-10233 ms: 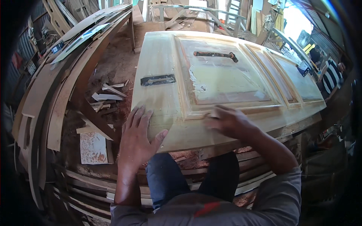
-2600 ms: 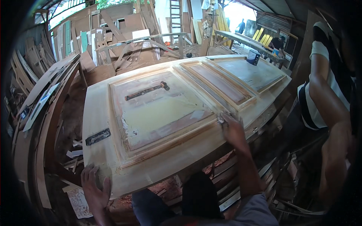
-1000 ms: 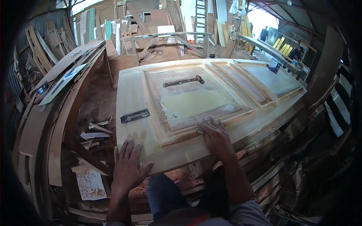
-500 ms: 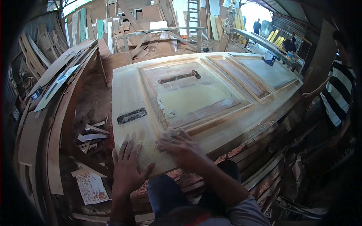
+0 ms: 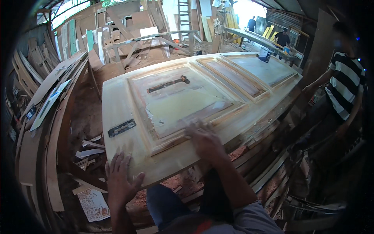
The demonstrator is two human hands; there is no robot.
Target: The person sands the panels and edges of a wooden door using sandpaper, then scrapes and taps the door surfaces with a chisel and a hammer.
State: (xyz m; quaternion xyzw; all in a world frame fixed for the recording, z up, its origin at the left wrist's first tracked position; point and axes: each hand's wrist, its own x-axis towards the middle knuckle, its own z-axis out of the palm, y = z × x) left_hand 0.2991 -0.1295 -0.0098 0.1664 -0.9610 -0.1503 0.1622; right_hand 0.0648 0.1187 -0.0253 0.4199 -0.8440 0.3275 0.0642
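The door (image 5: pixel 117 101) lies flat across the middle of the frame, running from the lower left up to the upper right, with a hammer (image 5: pixel 168 84) on its nearest panel and a dark strip (image 5: pixel 122 128) on the left stile. Left hand (image 5: pixel 120 179) sits flat with fingers spread wide on the near edge at lower left. Right hand (image 5: pixel 204 140) is blurry, pressed on the panel's raised frame near the center, so can't tell if it's holding anything.
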